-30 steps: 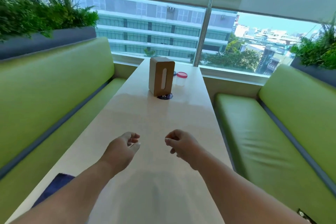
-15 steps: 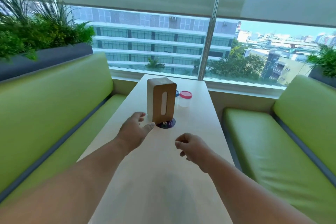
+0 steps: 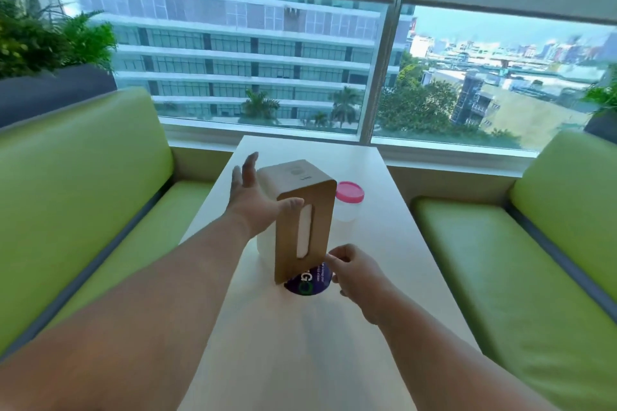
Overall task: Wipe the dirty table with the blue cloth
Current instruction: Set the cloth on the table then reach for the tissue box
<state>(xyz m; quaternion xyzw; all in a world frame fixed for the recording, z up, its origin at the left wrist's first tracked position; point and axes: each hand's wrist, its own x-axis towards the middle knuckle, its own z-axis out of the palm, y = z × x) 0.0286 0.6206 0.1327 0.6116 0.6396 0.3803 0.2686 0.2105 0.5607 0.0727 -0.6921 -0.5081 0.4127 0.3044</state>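
Reaching round the tall tissue box (image 3: 320, 217) with left hand (image 3: 253, 207) spread and right hand (image 3: 354, 274) curled at its base, grip unclear, could tip it onto the pink-lidded jar (image 3: 349, 192).

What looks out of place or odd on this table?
Nothing is spilled or damaged. Only the tissue box sits partly over a round purple sticker, hiding part of its print. The blue cloth is not in view.

Wooden tissue box (image 3: 322, 220), pink-lidded jar (image 3: 349, 192)
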